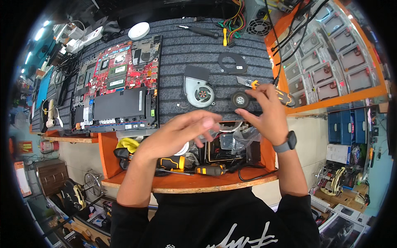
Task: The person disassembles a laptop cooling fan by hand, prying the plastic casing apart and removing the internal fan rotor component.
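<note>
My right hand [266,115], a watch on its wrist, is beside a round black fan wheel [240,99] with a pale hub. Its thumb and fingers are spread at the wheel's edge; whether they touch it I cannot tell. To the left lies a silver blower fan housing [199,91], its copper coils bare in the middle. My left hand [182,130] hovers over the bench's front edge, fingers stretched out and holding nothing. Behind the wheel rests a black cover plate [226,66] with a round opening. An orange-handled utility knife [247,82] lies beside my right hand's fingers.
An opened laptop base [124,103] with a red circuit board fills the left of the grey ribbed mat. A screwdriver [198,31] and white round lid [138,30] lie farther back. Under the bench edge, an open drawer [198,184] holds tools. Orange-framed clear drawers [326,74] stand right.
</note>
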{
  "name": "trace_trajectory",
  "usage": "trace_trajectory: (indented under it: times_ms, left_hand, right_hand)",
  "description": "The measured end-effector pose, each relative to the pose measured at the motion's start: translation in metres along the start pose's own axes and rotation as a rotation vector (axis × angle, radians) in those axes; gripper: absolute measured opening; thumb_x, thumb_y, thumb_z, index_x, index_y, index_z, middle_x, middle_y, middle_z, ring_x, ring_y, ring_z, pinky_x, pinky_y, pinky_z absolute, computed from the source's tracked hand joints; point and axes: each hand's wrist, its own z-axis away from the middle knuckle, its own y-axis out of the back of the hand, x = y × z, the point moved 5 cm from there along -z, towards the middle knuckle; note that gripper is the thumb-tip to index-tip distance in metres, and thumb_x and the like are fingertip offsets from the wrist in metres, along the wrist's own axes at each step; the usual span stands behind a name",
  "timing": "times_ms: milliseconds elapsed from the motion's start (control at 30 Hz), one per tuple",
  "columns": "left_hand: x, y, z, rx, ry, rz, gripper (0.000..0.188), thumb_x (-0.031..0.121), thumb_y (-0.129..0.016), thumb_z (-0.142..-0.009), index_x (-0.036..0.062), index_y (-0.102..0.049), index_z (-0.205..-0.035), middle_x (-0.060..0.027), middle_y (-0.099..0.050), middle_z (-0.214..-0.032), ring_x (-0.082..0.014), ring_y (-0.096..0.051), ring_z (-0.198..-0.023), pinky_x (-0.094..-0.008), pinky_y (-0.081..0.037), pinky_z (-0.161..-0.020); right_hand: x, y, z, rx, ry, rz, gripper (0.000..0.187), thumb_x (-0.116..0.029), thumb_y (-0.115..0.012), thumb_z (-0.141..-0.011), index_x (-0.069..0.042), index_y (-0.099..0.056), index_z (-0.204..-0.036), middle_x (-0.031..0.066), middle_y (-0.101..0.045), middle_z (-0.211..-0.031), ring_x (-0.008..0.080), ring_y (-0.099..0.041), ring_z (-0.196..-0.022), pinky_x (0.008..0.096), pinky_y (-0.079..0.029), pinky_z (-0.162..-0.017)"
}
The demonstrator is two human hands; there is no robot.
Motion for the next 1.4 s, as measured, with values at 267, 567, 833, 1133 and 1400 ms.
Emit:
trace_trajectory:
  times_ms: [267,567,833,1133,1400]
  left_hand:
    - [-0.004,0.047,0.181,0.637,-0.499,-0.207,0.056,0.048,-0.058,-0.098,-0.0045,-0.064,-0.115,-0.0133,-0.062,-0.102,-0.0183,-0.062,-0.091,-0.0329,-0.050,-0.084]
    - [-0.124,0.076,0.291,1.697,-0.748,-0.941,0.045,0.041,-0.046,-0.093,0.0007,-0.065,-0.099,-0.0147,-0.063,-0.096,-0.0287,-0.059,-0.094,-0.0427,-0.046,-0.087]
    - [-0.093,0.069,0.281,1.641,-0.909,-0.821,0.043,0.037,-0.048,-0.092,-0.0012,-0.065,-0.087,-0.0166,-0.061,-0.083,-0.0288,-0.060,-0.077,-0.0383,-0.048,-0.070]
    - [-0.033,0.186,0.311,1.784,-1.045,-0.600,0.017,0.014,-0.055,-0.095,-0.0002,-0.062,-0.088,-0.0079,-0.060,-0.084,-0.0163,-0.057,-0.075,-0.0307,-0.045,-0.066]
    - [-0.011,0.449,0.366,1.823,0.294,-1.117,0.040,0.028,-0.065,-0.087,-0.0025,-0.064,-0.113,-0.0255,-0.064,-0.116,-0.0402,-0.063,-0.112,-0.0498,-0.052,-0.095]
  right_hand:
    - [0.017,0.068,0.091,0.228,-0.157,-0.087,0.032,-0.015,-0.072,-0.087,-0.001,-0.065,-0.115,0.0125,-0.057,-0.110,0.0249,-0.054,-0.090,0.0346,-0.046,-0.078]
    - [0.044,0.044,0.208,0.744,-0.208,0.015,0.050,-0.043,-0.044,-0.103,0.001,-0.059,-0.120,0.0164,-0.058,-0.118,0.0287,-0.055,-0.105,0.0431,-0.043,-0.096]
    - [0.037,0.043,0.193,0.645,-0.112,0.128,0.048,-0.037,-0.043,-0.107,0.006,-0.054,-0.125,0.0191,-0.056,-0.118,0.0322,-0.055,-0.109,0.0409,-0.043,-0.096]
    - [0.090,0.066,0.133,0.557,-0.310,0.274,0.043,-0.034,-0.043,-0.109,0.006,-0.056,-0.118,0.0188,-0.053,-0.115,0.0330,-0.053,-0.098,0.0357,-0.043,-0.087]
    - [-0.009,0.055,0.124,0.452,-0.307,0.061,0.036,-0.015,-0.054,-0.103,0.000,-0.050,-0.135,0.0109,-0.054,-0.122,0.0228,-0.052,-0.103,0.0340,-0.043,-0.087]
